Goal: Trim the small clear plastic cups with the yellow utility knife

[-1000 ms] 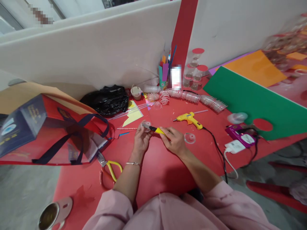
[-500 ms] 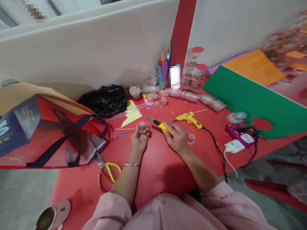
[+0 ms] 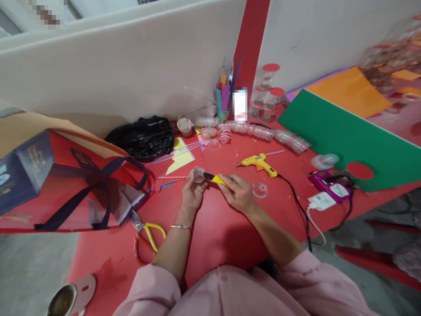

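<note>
My left hand (image 3: 192, 192) is closed around a small clear plastic lid (image 3: 198, 174), held up above the red table. In my right hand (image 3: 239, 193) is a yellow and black utility knife (image 3: 218, 180). Its blade end meets the lid, and I cannot make out whether it has gone into the plastic. Just right of my right hand, another clear lid (image 3: 260, 190) lies on the table. Beyond it rests a yellow glue gun (image 3: 258, 163) with a clear stick in its back.
Yellow-handled scissors (image 3: 149, 230) and a red gift bag (image 3: 75, 175) lie to the left. Stacked clear lids (image 3: 259, 131) line the back. A green sheet (image 3: 355, 145), a purple power adapter (image 3: 332, 186) and cords occupy the right. A cup (image 3: 64, 300) stands front left.
My right hand has moved slightly left, bringing the knife's blade from beside the lid onto it. The lid in my left hand has tilted a little.
</note>
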Action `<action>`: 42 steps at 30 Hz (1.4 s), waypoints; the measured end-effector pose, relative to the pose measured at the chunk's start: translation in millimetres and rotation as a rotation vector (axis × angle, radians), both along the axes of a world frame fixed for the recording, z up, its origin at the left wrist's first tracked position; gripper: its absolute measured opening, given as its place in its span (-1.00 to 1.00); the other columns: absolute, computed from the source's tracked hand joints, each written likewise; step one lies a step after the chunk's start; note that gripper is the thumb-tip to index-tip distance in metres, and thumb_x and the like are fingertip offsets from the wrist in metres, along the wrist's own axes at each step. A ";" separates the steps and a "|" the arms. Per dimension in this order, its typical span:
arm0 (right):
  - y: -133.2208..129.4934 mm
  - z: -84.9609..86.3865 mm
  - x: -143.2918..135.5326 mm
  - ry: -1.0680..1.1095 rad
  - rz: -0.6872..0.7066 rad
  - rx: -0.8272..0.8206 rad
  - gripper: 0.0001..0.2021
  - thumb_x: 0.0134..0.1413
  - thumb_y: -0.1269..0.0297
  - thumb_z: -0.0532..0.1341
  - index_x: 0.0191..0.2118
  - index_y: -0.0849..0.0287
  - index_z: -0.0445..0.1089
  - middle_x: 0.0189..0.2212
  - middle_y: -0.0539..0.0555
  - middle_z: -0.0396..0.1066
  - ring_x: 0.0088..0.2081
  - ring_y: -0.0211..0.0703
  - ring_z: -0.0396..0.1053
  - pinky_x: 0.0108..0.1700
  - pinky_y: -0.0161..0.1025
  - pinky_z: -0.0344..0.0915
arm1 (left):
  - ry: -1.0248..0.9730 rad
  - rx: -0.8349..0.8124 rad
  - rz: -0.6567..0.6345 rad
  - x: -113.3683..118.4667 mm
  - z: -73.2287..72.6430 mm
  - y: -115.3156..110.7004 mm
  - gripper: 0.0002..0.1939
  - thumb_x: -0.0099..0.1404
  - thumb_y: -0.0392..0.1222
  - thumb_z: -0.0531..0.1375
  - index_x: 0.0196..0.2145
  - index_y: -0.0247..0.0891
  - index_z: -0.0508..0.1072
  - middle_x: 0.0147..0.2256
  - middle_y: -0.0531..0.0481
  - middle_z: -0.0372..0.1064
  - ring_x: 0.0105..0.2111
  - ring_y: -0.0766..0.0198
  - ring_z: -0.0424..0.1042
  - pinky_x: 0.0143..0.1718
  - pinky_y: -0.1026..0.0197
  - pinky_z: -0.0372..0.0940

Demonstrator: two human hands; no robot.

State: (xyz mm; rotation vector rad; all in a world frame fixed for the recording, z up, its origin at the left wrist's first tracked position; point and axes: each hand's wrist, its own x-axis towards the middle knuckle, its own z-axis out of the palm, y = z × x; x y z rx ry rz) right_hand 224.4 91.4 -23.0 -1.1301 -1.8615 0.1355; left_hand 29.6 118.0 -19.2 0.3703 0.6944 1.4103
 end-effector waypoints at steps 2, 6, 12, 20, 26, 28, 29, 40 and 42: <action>-0.7 0.2 -1.0 -0.003 0.015 -0.019 -0.61 0.33 0.26 0.26 0.23 -0.01 0.44 -0.10 0.10 0.58 -0.14 -0.16 0.53 -0.05 -0.21 0.48 | 0.011 0.012 -0.007 0.0 0.2 -0.3 -0.72 0.33 -0.15 0.31 -0.01 -0.22 0.56 -0.08 -0.14 0.54 -0.20 0.21 0.51 -0.26 0.20 0.45; 1.4 -2.4 -0.7 -0.025 -0.076 -0.041 -0.63 0.35 0.23 0.24 0.22 -0.03 0.46 -0.12 0.10 0.58 -0.16 -0.15 0.53 -0.08 -0.20 0.48 | 0.027 0.027 -0.017 -1.1 -0.3 -0.1 -0.71 0.33 -0.11 0.32 -0.02 -0.22 0.55 -0.12 -0.14 0.54 -0.24 0.20 0.52 -0.30 0.20 0.41; 2.2 -1.0 1.9 0.037 -0.090 -0.049 -0.63 0.36 0.22 0.23 0.22 0.00 0.46 -0.07 0.11 0.58 -0.11 -0.13 0.54 -0.03 -0.18 0.48 | 0.006 0.021 0.002 -1.1 -2.3 0.7 -0.72 0.31 -0.11 0.33 -0.05 -0.23 0.55 -0.12 -0.13 0.55 -0.25 0.17 0.54 -0.31 0.18 0.40; 4.1 -5.8 1.2 -0.029 -0.128 -0.090 -0.66 0.36 0.20 0.23 0.20 -0.02 0.48 -0.13 0.10 0.59 -0.17 -0.16 0.54 -0.09 -0.23 0.47 | 0.013 0.040 -0.034 -3.5 -5.4 1.1 -0.68 0.28 -0.11 0.35 -0.03 -0.22 0.55 -0.09 -0.15 0.55 -0.21 0.11 0.56 -0.29 0.15 0.41; 3.7 -2.1 3.3 0.055 -0.057 -0.059 -0.63 0.36 0.22 0.23 0.23 -0.02 0.44 -0.04 0.11 0.58 -0.10 -0.13 0.55 -0.01 -0.18 0.49 | 0.019 0.044 -0.019 -2.1 -4.2 0.2 -0.71 0.32 -0.10 0.32 -0.02 -0.21 0.54 -0.09 -0.14 0.55 -0.20 0.16 0.55 -0.29 0.18 0.41; 1.4 0.5 1.2 0.043 -0.005 -0.064 -0.63 0.36 0.23 0.24 0.23 -0.01 0.44 -0.04 0.10 0.58 -0.10 -0.15 0.55 -0.01 -0.19 0.49 | 0.010 0.040 -0.007 -1.7 -3.2 -0.3 -0.72 0.32 -0.15 0.32 -0.02 -0.21 0.54 -0.07 -0.13 0.54 -0.19 0.20 0.53 -0.26 0.19 0.42; 0.5 1.3 0.1 0.036 0.004 -0.071 -0.63 0.36 0.23 0.24 0.23 -0.01 0.45 -0.05 0.10 0.58 -0.11 -0.15 0.55 -0.01 -0.20 0.49 | 0.010 0.037 -0.003 -1.6 -2.6 -0.6 -0.72 0.31 -0.17 0.33 -0.02 -0.21 0.54 -0.06 -0.14 0.54 -0.20 0.21 0.53 -0.25 0.19 0.43; 2.3 0.2 2.1 0.057 -0.067 -0.064 -0.65 0.38 0.23 0.22 0.22 0.01 0.46 -0.04 0.11 0.59 -0.09 -0.13 0.56 0.00 -0.18 0.49 | 0.012 0.059 -0.011 -1.0 -3.1 -0.2 -0.68 0.25 -0.15 0.39 -0.04 -0.19 0.55 -0.09 -0.12 0.53 -0.15 0.12 0.55 -0.27 0.19 0.43; 1.1 0.8 1.0 0.059 -0.027 -0.074 -0.64 0.37 0.23 0.22 0.22 0.00 0.45 -0.02 0.11 0.58 -0.09 -0.15 0.55 0.00 -0.19 0.49 | 0.018 0.050 0.003 -0.7 -3.6 -0.4 -0.72 0.28 -0.18 0.38 -0.05 -0.17 0.54 -0.08 -0.10 0.52 -0.20 0.21 0.52 -0.24 0.19 0.44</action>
